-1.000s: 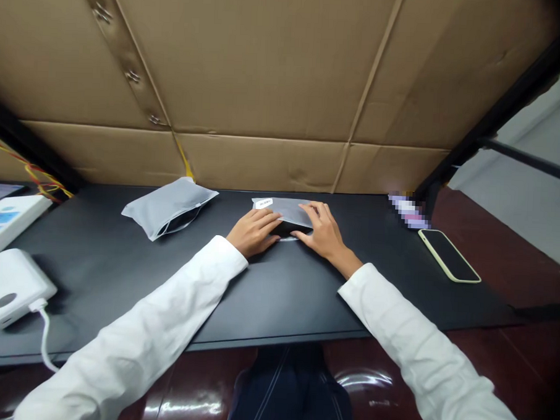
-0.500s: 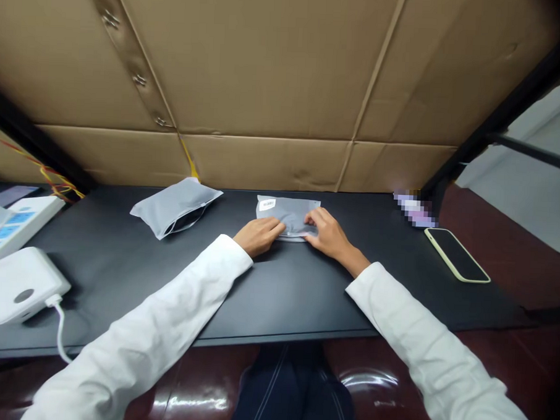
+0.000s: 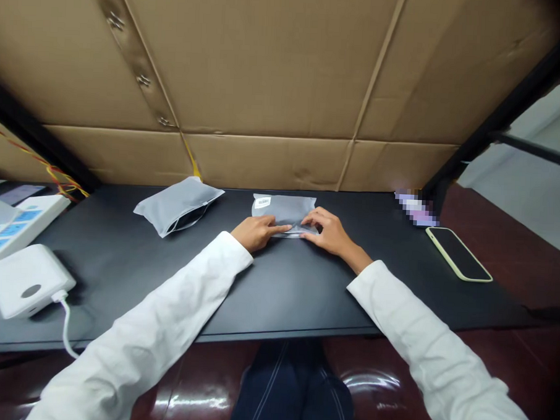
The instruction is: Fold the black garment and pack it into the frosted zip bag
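Note:
A grey frosted pouch point(image 3: 284, 207) with a white barcode label point(image 3: 262, 202) lies flat on the black table, near its back edge. On its near left part rests my left hand point(image 3: 257, 232), index finger stretched out along the pouch's near edge and the other fingers curled. My right hand point(image 3: 326, 230) pinches the near right corner of the same pouch between thumb and fingers. To the left lies a second grey pouch point(image 3: 176, 202), its mouth gaping toward the right and showing a dark inside.
A white box-shaped device point(image 3: 29, 279) with a cable and a white-and-blue power strip point(image 3: 14, 229) stand at the left. At the right lie a phone point(image 3: 461, 255) and a blurred purple packet point(image 3: 417, 208). Cardboard point(image 3: 277, 67) rises behind the table.
My left index finger has stretched out to the right along the pouch's edge. The pouch has shifted slightly left, while my right hand keeps nearly the same place on it.

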Tool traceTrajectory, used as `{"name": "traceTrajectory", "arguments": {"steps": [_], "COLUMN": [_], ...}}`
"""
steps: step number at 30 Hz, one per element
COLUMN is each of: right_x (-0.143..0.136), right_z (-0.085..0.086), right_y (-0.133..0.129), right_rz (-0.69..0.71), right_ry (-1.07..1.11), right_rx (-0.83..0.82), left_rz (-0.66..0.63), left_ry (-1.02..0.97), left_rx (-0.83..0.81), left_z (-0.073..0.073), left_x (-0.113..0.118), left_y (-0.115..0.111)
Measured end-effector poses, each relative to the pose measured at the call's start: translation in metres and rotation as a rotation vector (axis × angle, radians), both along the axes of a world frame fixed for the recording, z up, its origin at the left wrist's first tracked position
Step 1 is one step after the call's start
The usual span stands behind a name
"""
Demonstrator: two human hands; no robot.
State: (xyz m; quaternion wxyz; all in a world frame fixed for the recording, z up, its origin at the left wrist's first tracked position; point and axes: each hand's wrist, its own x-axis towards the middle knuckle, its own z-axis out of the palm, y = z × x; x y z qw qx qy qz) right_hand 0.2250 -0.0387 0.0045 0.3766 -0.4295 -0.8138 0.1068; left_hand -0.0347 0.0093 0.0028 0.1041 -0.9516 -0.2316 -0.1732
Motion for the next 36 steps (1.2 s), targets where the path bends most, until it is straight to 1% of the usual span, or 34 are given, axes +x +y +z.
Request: {"name": "traceTrajectory", "arguments": {"steps": [2, 4, 5, 7, 9, 11, 13, 17, 20, 22, 24, 29, 33, 36], "right_x": [0.009, 0.014, 0.014, 0.011, 0.005, -0.002, -0.009, -0.022, -0.028, -0.032, -0.035, -0.04, -0.04, -0.039], "right_z": [0.0, -0.001, -0.002, -0.004, -0.005, -0.004, -0.003, -0.002, -0.003, -0.003, -0.003, -0.003, -0.002, 0.0], "right_y": [0.001, 0.0, -0.001, -0.004, -0.006, -0.008, -0.011, -0.018, -0.022, -0.024, -0.026, -0.03, -0.029, -0.029], "right_rz": [0.102, 0.145, 0.147, 0.124, 0.103, 0.099, 0.106, 0.103, 0.031, -0.01, -0.034, -0.037, -0.048, -0.049], "right_ry": [0.134, 0.225, 0.246, 0.221, 0.124, 0.018, -0.042, -0.089, -0.126, -0.098, -0.025, 0.165, 0.194, 0.203], "right_rx": [-0.118, -0.192, -0.198, -0.141, -0.033, 0.082, 0.163, 0.243, 0.283, 0.304, 0.322, 0.372, 0.358, 0.354], "left_rz": [0.013, 0.006, -0.005, -0.037, -0.068, -0.101, -0.121, -0.09, -0.065, -0.067, -0.072, -0.085, -0.143, -0.146], "left_ry": [-0.062, -0.109, -0.117, -0.116, -0.127, -0.146, -0.156, -0.181, -0.207, -0.222, -0.236, -0.258, -0.252, -0.208], "left_rx": [-0.073, -0.127, -0.142, -0.147, -0.129, -0.115, -0.101, 0.02, 0.111, 0.138, 0.151, 0.166, 0.206, 0.231], "left_z": [0.0, 0.002, 0.003, 0.006, 0.008, 0.009, 0.01, 0.008, 0.008, 0.008, 0.011, 0.018, 0.026, 0.032], "left_x": [-0.009, -0.017, -0.019, -0.022, -0.02, -0.012, 0.0, 0.022, 0.029, 0.029, 0.028, 0.028, 0.031, 0.032], "left_y": [0.007, 0.013, 0.014, 0.015, 0.011, 0.004, -0.006, -0.025, -0.031, -0.032, -0.032, -0.032, -0.03, -0.029]}}
